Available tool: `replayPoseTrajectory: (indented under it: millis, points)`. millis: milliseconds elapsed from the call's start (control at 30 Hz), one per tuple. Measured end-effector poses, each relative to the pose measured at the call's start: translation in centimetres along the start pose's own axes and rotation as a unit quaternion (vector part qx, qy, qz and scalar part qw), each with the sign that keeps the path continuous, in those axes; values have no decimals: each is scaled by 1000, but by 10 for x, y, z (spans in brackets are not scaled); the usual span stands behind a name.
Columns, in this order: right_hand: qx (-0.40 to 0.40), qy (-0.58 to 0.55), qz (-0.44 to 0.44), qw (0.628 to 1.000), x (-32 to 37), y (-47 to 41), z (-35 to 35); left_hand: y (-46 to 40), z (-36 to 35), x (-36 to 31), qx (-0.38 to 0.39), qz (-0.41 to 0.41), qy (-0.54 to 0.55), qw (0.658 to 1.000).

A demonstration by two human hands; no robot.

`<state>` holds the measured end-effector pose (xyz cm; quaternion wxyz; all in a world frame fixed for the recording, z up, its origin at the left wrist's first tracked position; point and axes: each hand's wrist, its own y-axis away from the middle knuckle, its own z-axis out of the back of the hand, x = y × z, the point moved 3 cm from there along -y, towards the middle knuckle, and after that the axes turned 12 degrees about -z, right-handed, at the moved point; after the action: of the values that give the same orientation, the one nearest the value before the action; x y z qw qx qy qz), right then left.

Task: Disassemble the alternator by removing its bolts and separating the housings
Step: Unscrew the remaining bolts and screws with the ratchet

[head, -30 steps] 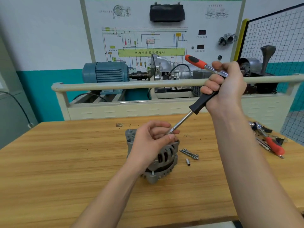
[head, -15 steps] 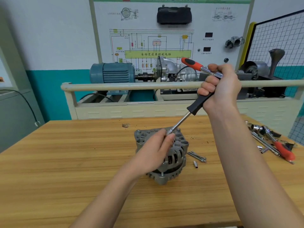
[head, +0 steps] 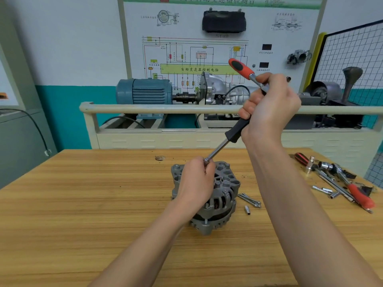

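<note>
A grey alternator (head: 222, 195) stands on the wooden table (head: 83, 204), near its middle. My left hand (head: 195, 180) lies over the alternator's top, its fingers curled round the lower tip of a long steel extension shaft (head: 217, 150). My right hand (head: 269, 109) grips the black sleeve (head: 236, 131) of that shaft where it meets an orange-handled ratchet (head: 241, 68), which sticks out up and left. Several removed long bolts (head: 249, 199) and a small socket (head: 247, 210) lie on the table just right of the alternator.
A pile of tools (head: 339, 183) with sockets, a bar and an orange-handled ratchet lies at the table's right edge. Behind the table stands a training rig with a cream rail (head: 165, 109), a blue motor (head: 144, 91) and a wiring-diagram board (head: 196, 59).
My left hand has closed round the shaft's lower end on top of the alternator. The right hand and ratchet stay about where they were; the camera has tilted and come closer.
</note>
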<state>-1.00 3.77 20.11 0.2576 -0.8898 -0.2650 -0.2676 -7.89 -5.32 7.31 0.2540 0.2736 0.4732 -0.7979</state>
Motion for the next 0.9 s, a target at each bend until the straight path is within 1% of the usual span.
replayPoseTrajectory:
  millis: [100,167,200,267,333,400,467,500,567,633,733,900]
  points:
    - [13,11,-1,1000,-3,4,-2,-1,0,1,14,-1,-31,999]
    - [27,17,-12,999,-1,3,-4,0,1,-2,21,-12,-15,1000]
    - [33,22,-22,999,1,1,-5,0,2,-5,37,-21,-5,999]
    - [34,45,-46,997,8,-4,-8,0,7,-12,106,-33,31,993]
    - [40,65,-62,995,14,-8,-10,-1,18,-17,205,-36,76,975]
    - [39,82,-73,993,14,-8,-6,-3,38,-17,295,-14,69,953]
    - [35,103,-90,990,9,-5,-3,-3,57,-14,331,19,52,942]
    - [34,111,-99,988,5,-3,-1,-3,63,-11,326,30,63,943]
    - [33,122,-112,986,-3,1,2,-3,70,-8,280,35,108,953]
    - [33,136,-117,983,-13,4,4,-1,73,-6,240,39,120,963]
    - [33,159,-116,980,-26,10,6,5,69,-4,232,41,106,966]
    - [35,180,-111,977,-38,15,8,10,63,-5,219,38,114,968]
